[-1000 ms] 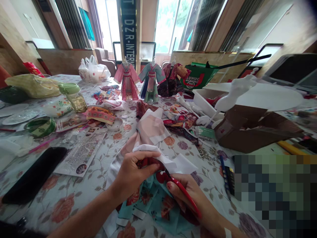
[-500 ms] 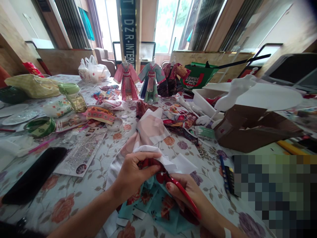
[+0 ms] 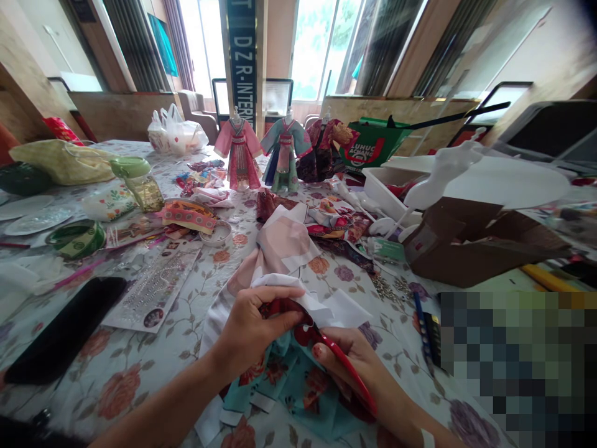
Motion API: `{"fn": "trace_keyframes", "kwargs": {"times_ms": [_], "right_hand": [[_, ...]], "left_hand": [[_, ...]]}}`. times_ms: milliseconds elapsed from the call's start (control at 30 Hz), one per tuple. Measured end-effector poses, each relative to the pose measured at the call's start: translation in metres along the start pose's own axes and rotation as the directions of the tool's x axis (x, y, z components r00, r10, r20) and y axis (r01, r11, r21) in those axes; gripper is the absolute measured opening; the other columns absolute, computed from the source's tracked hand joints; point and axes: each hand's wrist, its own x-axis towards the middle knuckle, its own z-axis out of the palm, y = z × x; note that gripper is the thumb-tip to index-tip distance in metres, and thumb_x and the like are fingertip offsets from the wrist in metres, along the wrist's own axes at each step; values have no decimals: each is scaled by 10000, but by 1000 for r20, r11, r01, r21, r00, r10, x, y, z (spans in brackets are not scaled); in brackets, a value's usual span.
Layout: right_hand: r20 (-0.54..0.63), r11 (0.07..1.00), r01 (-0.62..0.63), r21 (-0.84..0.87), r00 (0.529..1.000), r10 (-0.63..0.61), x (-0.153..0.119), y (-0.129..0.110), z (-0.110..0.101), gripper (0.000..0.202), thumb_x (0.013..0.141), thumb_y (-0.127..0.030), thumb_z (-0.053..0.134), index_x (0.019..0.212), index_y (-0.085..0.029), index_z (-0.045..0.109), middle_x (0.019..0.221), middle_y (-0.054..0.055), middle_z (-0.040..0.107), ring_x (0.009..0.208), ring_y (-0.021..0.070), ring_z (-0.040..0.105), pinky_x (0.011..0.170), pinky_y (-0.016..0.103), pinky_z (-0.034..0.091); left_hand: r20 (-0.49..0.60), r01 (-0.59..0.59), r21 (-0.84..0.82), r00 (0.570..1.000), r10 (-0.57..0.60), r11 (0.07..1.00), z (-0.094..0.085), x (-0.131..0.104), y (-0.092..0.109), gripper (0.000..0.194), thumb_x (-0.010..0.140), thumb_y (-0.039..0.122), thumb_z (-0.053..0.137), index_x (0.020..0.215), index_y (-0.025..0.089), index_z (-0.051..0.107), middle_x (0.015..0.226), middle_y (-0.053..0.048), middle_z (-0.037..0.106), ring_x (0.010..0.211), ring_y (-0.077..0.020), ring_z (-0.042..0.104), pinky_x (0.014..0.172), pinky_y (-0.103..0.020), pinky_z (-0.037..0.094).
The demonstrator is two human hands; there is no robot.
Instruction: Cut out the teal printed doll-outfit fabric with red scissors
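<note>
Red-handled scissors (image 3: 347, 367) are in my right hand (image 3: 357, 354), its fingers through and around the handles. Their blades reach left to a strip of dark red fabric (image 3: 284, 306). My left hand (image 3: 254, 330) pinches that strip between thumb and fingers. Beneath both hands lies a bunched turquoise fabric (image 3: 289, 379) with red and orange flower prints. White and pale pink fabric (image 3: 286, 239) spreads away behind my left hand. The blade tips are partly hidden by the fabric, so I cannot make out the exact cutting point.
Small dressed mannequins (image 3: 237, 152) stand at the back. On the left lie a black phone (image 3: 65, 330) and a bead sheet (image 3: 152, 286). To the right are a cardboard box (image 3: 457, 242), a white doll form (image 3: 441, 171) and a blue pen (image 3: 422, 323). Fabric scraps (image 3: 342, 224) lie ahead.
Almost nothing differs. The scissor handles have shifted very slightly, while both hands keep their hold in nearly the same place.
</note>
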Motion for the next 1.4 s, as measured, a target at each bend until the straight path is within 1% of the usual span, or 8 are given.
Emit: {"fn": "trace_keyframes", "kwargs": {"times_ms": [267,400,567,767,933,1067,1200,1400], "right_hand": [[-3,999,3,-39,1000,-3,0,9,-6,545,715,-596,693,510,-183,402,400,-87,312,379,47,247,383,213,158],[-38,999,-15,-52,999,13,0,4,-3,549,706,-592,701,508,-183,392,392,-86,326,363,40,244,359,211,130],[-28,999,-35,-11,999,34,1,-4,1,546,679,-585,720,500,-180,401,387,-85,336,362,37,238,356,203,115],[-58,999,-37,-29,998,35,-1,-5,2,536,679,-575,722,492,-182,410,376,-80,346,358,43,259,358,203,169],[-4,1000,-16,-8,1000,16,0,0,-1,532,687,-595,704,513,-192,403,401,-83,328,367,52,266,362,203,206],[35,999,-3,-44,999,4,1,3,-6,539,718,-609,671,515,-193,395,426,-75,344,384,56,274,396,211,276],[72,998,-21,-53,997,25,1,3,-9,536,692,-638,674,523,-191,431,441,-72,347,392,70,324,422,221,323],[84,997,-40,-66,995,45,0,3,-11,528,688,-639,675,534,-181,463,466,-57,392,417,89,405,433,224,338]], "left_hand": [[3,-7,-29,1000,7,1000,0,0,-4,263,712,158,746,972,198,751,996,-43,740,936,-180,674,831,-232,540],[0,-18,-19,1000,18,1000,0,0,-3,254,713,152,740,964,190,747,1002,-42,742,933,-174,674,819,-220,539],[-36,-55,28,998,56,998,-2,0,4,226,743,150,706,966,177,737,1001,-45,746,920,-162,674,784,-198,535],[-47,-42,49,998,45,998,-5,1,5,231,752,154,695,977,184,736,1005,-37,744,917,-156,668,802,-196,521],[-7,-35,53,999,36,998,-7,2,2,265,732,179,720,997,188,738,982,-42,738,878,-167,657,767,-215,516],[56,41,6,998,-42,999,-11,3,4,319,717,200,739,1035,188,733,959,-47,729,835,-167,648,713,-219,514],[117,106,-76,988,-97,991,-13,4,5,347,696,190,753,1042,181,732,924,-45,721,793,-157,648,701,-225,522],[144,149,-49,980,-140,988,-15,4,6,366,706,196,740,1072,191,726,850,-42,718,731,-158,642,689,-259,530]]}}
